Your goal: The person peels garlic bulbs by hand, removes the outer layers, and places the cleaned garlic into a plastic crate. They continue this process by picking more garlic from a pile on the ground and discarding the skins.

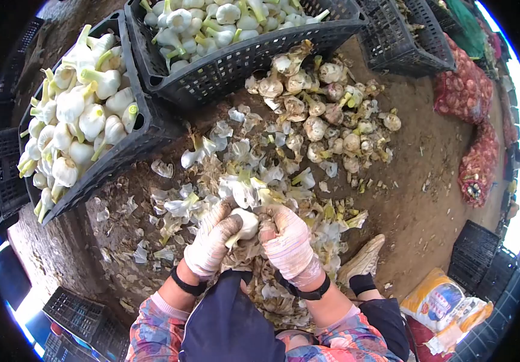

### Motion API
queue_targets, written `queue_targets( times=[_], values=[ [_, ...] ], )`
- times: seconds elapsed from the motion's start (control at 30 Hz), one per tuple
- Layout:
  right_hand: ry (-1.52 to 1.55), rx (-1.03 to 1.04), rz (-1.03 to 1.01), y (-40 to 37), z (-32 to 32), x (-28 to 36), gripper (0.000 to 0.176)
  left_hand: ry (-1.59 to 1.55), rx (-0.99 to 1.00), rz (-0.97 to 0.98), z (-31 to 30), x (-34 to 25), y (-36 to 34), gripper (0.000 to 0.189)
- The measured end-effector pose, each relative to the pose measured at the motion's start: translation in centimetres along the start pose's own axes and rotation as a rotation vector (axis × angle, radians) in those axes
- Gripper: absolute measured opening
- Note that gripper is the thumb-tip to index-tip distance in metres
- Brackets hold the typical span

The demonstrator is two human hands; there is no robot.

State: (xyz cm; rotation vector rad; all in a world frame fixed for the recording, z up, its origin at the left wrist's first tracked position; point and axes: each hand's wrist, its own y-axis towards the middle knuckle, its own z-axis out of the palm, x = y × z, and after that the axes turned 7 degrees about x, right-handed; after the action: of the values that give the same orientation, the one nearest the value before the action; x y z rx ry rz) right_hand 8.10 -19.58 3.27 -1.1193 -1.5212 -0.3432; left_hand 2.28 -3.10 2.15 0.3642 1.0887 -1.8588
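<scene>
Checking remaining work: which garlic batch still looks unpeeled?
The loose pile on the ground: its bulbs are brownish. Those in the crate at picture left and the crate at top are white.

Hands: the left hand point(211, 238) and the right hand point(288, 242) are each covered by a soiled off-white knitted work glove point(202, 253). A black elastic band point(187, 283) circles each wrist at the cuff. The long plaid fabric sleeves point(151, 329) are checked in pink, blue and orange. A dark navy cloth garment point(229, 326) covers the lap. One foot wears a worn beige shoe point(363, 258) over a black ankle sock point(362, 282), with dark trousers point(386, 320) above.
</scene>
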Motion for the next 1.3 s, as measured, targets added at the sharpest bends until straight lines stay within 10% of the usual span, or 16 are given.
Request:
queue_targets(
  times=[0.3, 0.37, 0.63, 0.77, 0.87, 0.97, 1.13, 1.3],
  values=[
    [0.691, 0.272, 0.225, 0.1, -1.9, 0.7, 0.029, -0.131, 0.023, 0.053, 0.4, -0.4, 1.0, 0.09],
    [0.158, 0.199, 0.023, 0.1, -1.8, 0.3, 0.026, -0.008, 0.016, 0.045, 0.6, -0.9, 0.6, 0.09],
    [-0.154, 0.173, 0.131, 1.2, -1.2, -0.4, 0.026, -0.125, 0.131, 0.109, 0.1, -0.9, 0.5, 0.115],
    [0.133, -0.049, 0.146, 0.9, -1.7, -1.2, 0.033, -0.076, 0.079, 0.16, -0.5, -0.2, 0.7, 0.119],
    [0.682, 0.234, 0.32, -0.1, -2.9, 1.2, 0.036, 0.022, 0.102, 0.11, 0.0, -0.9, 0.9, 0.126],
    [0.156, 0.227, -0.08, 0.1, -2.6, -0.4, 0.03, 0.279, 0.182, 0.22, -0.8, 0.4, 1.3, 0.126],
    [-0.144, 0.068, 0.074, 1.7, -2.1, -5.9, 0.029, -0.061, -0.036, 0.083, 2.2, -2.7, 1.0, 0.097],
    [-0.63, -0.258, -0.15, 6.6, -6.6, -6.2, 0.034, -0.454, -0.085, 0.609, 4.6, -12.7, 4.1, 0.059]
  ],
)
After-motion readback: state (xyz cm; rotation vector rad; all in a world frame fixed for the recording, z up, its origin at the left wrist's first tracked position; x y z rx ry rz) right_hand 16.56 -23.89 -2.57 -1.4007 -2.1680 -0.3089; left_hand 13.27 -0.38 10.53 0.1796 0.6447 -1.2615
